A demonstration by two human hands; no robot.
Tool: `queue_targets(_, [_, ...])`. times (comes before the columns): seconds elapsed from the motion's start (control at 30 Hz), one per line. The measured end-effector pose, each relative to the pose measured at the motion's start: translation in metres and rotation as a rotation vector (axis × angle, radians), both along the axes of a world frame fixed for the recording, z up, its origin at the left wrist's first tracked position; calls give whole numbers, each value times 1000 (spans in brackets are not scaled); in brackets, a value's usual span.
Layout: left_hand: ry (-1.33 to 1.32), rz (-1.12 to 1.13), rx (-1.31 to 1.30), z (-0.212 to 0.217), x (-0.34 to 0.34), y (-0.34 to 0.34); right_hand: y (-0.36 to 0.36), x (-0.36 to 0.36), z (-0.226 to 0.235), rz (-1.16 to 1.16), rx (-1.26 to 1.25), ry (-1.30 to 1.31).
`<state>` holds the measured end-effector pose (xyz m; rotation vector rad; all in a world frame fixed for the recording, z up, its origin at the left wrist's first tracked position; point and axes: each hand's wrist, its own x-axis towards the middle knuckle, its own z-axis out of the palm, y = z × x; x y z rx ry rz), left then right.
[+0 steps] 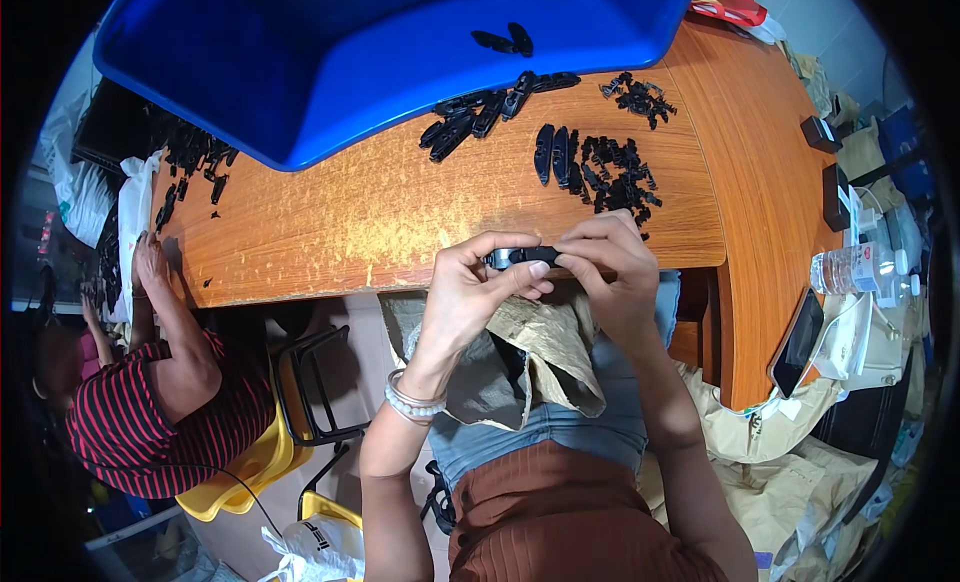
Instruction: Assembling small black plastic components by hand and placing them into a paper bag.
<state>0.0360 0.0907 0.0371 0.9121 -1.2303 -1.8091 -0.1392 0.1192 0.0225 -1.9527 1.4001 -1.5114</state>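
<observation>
Over the table's front edge, my left hand (pixel 462 290) pinches a small, elongated black plastic part (pixel 540 254) between thumb and fingers. My right hand (pixel 618 267) has its fingertips closed on the right end of the same part. A paper sack (pixel 545 347) lies open across my lap beneath both hands. Beyond my right hand is a pile of small black clips (pixel 615 172), with two long oval black pieces (pixel 553 154) beside it. Further back is a smaller heap of black bits (pixel 640 97). More long black pieces (pixel 480 114) lie against the blue bin.
The large blue bin (pixel 400 112) covers the table's far side, with a few black pieces (pixel 505 39) in it. At the left, a person in a striped top (pixel 150 412) works near more black parts (pixel 195 152). A phone (pixel 797 342) and a plastic bottle (pixel 850 269) are at the right.
</observation>
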Motion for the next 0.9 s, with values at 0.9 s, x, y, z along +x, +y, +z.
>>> queue_targets(0.9, [-782,122,-349,-48,-62,-122,-68,-29,-29,-453,169,689])
